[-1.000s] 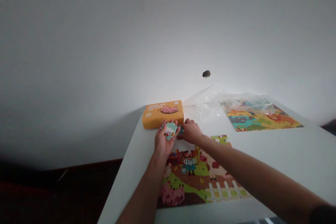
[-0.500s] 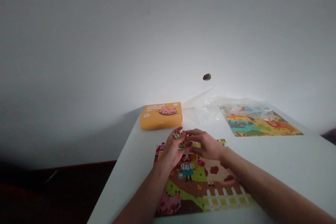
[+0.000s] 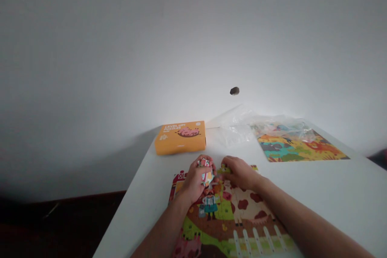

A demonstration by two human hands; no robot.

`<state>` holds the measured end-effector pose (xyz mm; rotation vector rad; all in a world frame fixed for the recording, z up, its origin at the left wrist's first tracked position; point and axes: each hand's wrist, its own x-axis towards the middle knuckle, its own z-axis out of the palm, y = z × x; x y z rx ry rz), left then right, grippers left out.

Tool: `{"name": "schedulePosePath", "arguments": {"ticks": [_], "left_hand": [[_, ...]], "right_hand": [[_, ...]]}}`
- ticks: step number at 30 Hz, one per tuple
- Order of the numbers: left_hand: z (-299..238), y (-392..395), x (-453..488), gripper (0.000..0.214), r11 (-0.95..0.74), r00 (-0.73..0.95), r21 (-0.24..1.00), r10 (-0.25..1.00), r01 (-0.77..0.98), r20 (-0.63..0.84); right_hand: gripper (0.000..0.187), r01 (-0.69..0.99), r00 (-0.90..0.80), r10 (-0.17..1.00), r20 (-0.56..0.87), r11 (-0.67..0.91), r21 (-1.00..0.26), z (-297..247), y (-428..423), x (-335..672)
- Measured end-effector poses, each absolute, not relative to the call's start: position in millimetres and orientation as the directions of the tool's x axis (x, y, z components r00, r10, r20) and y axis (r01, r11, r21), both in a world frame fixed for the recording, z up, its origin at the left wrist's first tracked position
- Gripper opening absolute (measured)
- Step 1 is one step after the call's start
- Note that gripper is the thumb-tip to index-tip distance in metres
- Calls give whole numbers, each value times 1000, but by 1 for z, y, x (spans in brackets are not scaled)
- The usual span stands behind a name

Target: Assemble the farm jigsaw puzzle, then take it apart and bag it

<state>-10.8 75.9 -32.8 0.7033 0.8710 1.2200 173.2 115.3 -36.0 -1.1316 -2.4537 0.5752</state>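
A stack of jigsaw puzzle pieces [image 3: 207, 172] is gripped in my left hand [image 3: 193, 181], thumb across the top, above the upper left part of a farm jigsaw puzzle [image 3: 217, 213]. The puzzle lies flat and shows a farmer, a spotted cow, a pig and a white fence. At its upper edge, my right hand [image 3: 242, 172] has its fingers bent down and pinched on a green puzzle piece [image 3: 225, 167], partly hidden by the fingers. My forearms and hands cover some of the puzzle.
A yellow puzzle box [image 3: 181, 139] stands at the back left of the white table [image 3: 311, 189]. Clear plastic wrapping [image 3: 238, 129] lies at the back, partly over a second animal puzzle [image 3: 302, 149]. The wall [image 3: 193, 48] behind has a small hole.
My right hand has moved away from the pieces in my left hand to the puzzle's upper edge. The left hand still holds its stack, now tilted toward me. The view has shifted slightly.
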Motion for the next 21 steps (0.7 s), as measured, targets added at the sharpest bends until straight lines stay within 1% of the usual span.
{"name": "schedulePosePath", "arguments": {"ticks": [1,4,5,7,10,12,14,16,17,18,21], "left_hand": [[-33,76,-11,26,187,55,856,982,-482,-183],[-34,76,-12,30,87,-81,909,988,-409,-131],[-34,76,-12,32,58,-75,932,993,-358,-91],[-32,73,-11,41,-7,16,978,1000,-211,10],[-31,68,-7,52,-139,149,990,979,8,136],[-32,67,-6,48,-204,161,976,969,81,189],[-34,67,-5,39,-229,148,967,966,116,211],[-35,67,-6,28,-232,126,961,969,149,214],[-35,68,-6,23,-229,117,959,970,165,211],[-35,67,-7,20,-221,112,959,973,177,204],[-33,67,-7,16,-192,81,967,980,167,181]], "right_hand": [[22,583,-594,779,200,588,-561,-36,116,174],[29,493,-515,803,300,564,-663,-33,115,175],[30,474,-488,812,320,555,-684,-31,113,175],[31,442,-463,815,347,552,-707,-29,111,174],[32,421,-444,803,397,578,-699,-28,107,170],[33,405,-432,814,389,560,-723,-28,105,168],[35,384,-458,814,357,543,-747,-25,105,170],[33,397,-519,782,346,578,-713,-20,107,178],[30,429,-552,762,339,608,-668,-17,108,184],[32,476,-586,744,320,636,-607,-14,109,191],[68,620,-663,727,181,668,-412,-9,108,212]]}}
